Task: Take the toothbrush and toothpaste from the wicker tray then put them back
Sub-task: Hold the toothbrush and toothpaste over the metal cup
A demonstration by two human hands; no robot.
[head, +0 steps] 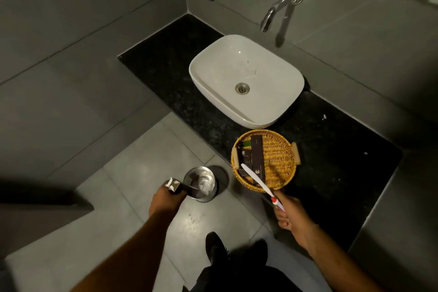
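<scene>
White toothbrush (257,179) pinched at its red end by the right hand (292,214), shaft slanting over the near rim of the wicker tray (279,154), apparently for return. Left hand (166,200) grips an opened small carton (174,185) above a metal bin (201,184), likely for discarding. Toothpaste cannot be identified.

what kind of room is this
A bathroom, likely a hotel's: a white basin on a dark counter, a wall tap, and a wicker tray of boxed toiletries.
</scene>
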